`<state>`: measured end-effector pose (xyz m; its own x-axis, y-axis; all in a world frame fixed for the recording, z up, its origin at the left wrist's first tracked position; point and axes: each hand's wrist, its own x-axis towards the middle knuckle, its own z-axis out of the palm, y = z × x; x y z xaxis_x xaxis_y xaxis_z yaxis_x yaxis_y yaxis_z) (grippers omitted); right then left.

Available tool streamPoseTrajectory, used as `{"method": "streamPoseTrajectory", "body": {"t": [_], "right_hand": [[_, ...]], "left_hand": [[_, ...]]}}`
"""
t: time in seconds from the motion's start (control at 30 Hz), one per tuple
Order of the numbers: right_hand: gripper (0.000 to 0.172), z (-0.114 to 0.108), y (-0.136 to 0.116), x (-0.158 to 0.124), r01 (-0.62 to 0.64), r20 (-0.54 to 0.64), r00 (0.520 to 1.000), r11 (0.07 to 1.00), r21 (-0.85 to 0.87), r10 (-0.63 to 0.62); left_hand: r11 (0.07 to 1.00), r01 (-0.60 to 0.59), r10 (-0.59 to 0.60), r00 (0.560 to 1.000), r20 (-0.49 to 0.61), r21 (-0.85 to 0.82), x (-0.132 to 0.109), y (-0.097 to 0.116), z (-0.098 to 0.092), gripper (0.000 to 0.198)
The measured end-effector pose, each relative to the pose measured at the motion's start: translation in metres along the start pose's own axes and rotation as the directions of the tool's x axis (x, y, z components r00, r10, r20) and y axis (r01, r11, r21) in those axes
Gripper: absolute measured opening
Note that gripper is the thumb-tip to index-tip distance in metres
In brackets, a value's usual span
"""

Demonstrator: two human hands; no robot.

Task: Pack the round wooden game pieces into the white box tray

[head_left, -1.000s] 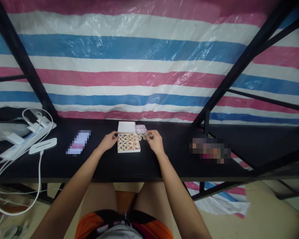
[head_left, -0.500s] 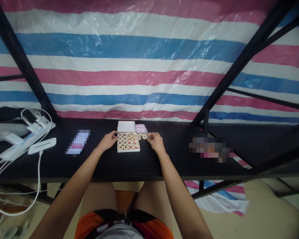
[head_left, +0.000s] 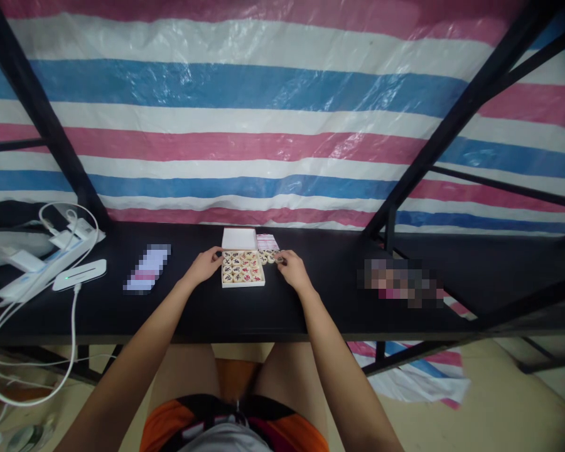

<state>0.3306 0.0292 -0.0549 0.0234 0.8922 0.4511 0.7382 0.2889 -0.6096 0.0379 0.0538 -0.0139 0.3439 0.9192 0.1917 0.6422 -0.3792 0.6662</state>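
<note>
You face a plastic sheet (head_left: 245,150) striped red, white and blue; wrinkled, glare streaks on its upper half. Black frame, left bar (head_left: 51,135) and right bar (head_left: 454,122), slants in front of it. Your surface (head_left: 339,307) is black and long, running across the view. Below, you have pale floor (head_left: 508,395); striped sheeting (head_left: 424,373) shows under the surface, right of you. Light source: out of your view.

Lived-in room (head_left: 245,147), home or dorm, can't tell which from where I stand. Striped plastic sheeting (head_left: 245,119) hangs behind a narrow black tabletop (head_left: 341,307), black metal frame (head_left: 56,150) at both sides, power strip (head_left: 26,287) and looping white cables (head_left: 74,320) on the left, pale floor (head_left: 503,402) below.
</note>
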Motion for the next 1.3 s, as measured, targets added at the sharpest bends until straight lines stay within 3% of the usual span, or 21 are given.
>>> {"method": "streamPoseTrajectory", "body": {"t": [0.13,0.23,0.3,0.47,0.63,0.77,0.93,1.03,1.3], "right_hand": [[0.029,-0.007,-0.003,0.000,-0.042,-0.116,0.992,0.999,-0.016,0.040],[0.024,-0.014,-0.001,0.000,-0.145,-0.277,0.952,0.989,-0.043,0.128],[0.019,-0.015,0.001,-0.002,-0.201,-0.296,0.940,0.977,-0.072,0.172],[0.016,-0.007,0.002,-0.005,-0.145,-0.131,0.983,0.979,-0.144,0.126],[0.017,-0.007,-0.006,-0.004,-0.104,-0.118,0.989,0.988,-0.116,0.091],[0.019,-0.005,-0.031,-0.005,0.073,-0.058,0.995,0.995,-0.072,-0.077],[0.036,0.007,-0.064,-0.012,0.341,0.130,0.936,0.936,-0.088,-0.328],[0.041,0.010,-0.070,-0.013,0.386,0.207,0.909,0.917,-0.098,-0.361],[0.036,0.014,-0.073,-0.004,0.437,0.257,0.876,0.897,-0.068,-0.407]], "left_hand": [[1.000,0.012,-0.012,1.000,0.002,0.004,0.000,0.001,0.000,0.039],[1.000,0.014,-0.014,1.000,0.008,0.002,0.000,0.001,0.000,0.039],[1.000,0.007,-0.007,1.000,0.009,-0.001,0.000,0.001,0.000,0.039],[1.000,0.010,-0.010,1.000,0.006,-0.003,0.000,0.000,0.000,0.039],[1.000,0.005,-0.005,1.000,0.006,0.004,0.000,0.001,0.000,0.039],[1.000,0.003,-0.003,1.000,0.009,-0.003,0.000,0.001,0.000,0.038],[1.000,0.008,-0.008,1.000,0.003,0.010,0.001,-0.001,0.001,0.038],[1.000,-0.004,0.003,1.000,0.003,0.003,0.002,-0.003,0.002,0.038],[1.000,-0.009,0.009,1.000,-0.001,0.018,0.005,-0.005,0.003,0.038]]}}
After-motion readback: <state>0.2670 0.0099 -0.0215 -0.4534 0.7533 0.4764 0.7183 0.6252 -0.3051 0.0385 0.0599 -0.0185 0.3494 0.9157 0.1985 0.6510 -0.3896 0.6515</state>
